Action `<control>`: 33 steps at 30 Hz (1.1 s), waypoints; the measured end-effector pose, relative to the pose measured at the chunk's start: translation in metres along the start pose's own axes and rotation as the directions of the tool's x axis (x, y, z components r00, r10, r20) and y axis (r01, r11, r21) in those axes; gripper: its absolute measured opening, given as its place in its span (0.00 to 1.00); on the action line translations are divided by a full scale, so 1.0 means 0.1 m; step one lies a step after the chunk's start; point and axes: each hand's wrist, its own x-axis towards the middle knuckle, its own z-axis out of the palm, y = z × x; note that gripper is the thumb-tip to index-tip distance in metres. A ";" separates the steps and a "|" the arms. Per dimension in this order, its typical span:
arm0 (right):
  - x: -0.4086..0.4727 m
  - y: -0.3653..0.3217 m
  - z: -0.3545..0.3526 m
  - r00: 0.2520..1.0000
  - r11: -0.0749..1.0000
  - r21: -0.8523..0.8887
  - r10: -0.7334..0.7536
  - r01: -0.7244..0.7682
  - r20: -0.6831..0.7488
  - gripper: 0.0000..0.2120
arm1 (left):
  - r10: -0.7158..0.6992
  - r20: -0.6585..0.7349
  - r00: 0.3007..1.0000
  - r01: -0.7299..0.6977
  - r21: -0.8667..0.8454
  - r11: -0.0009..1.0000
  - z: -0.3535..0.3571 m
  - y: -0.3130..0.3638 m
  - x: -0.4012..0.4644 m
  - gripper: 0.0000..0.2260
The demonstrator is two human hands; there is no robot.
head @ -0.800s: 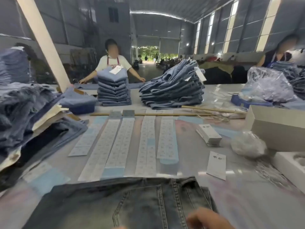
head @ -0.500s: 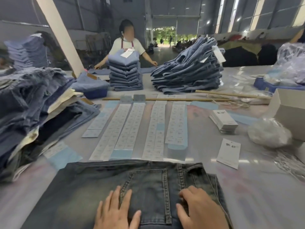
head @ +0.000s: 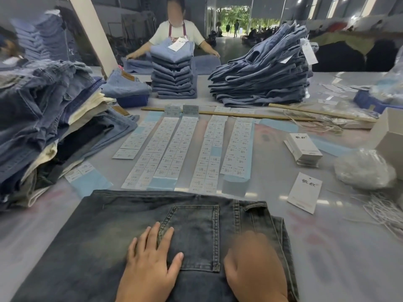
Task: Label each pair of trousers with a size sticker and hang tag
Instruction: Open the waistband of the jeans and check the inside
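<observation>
head view | folded dark jeans (head: 135,236) lie near edge of the table (head: 338,258), back pocket up | left hand (head: 150,264) flat on them, fingers spread wide | right hand (head: 255,264) blurred on the jeans, finger state unclear | sticker strips (head: 187,149) just beyond | hang tag (head: 305,192) right, tag stack (head: 303,149) farther

I've got one view only, head cam, wide-angle, facing fwd and down across the table (head: 327,258). It sits close above my left hand (head: 150,264) and right hand (head: 255,267) at the bottom edge; far side of the hall is beyond them, up top.
</observation>
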 end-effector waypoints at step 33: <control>-0.07 -0.22 -0.68 0.924 0.938 0.048 0.327 -0.342 0.196 0.03 | 0.160 0.294 0.942 0.303 -0.952 -0.034 -0.25 0.72 0.21 0.08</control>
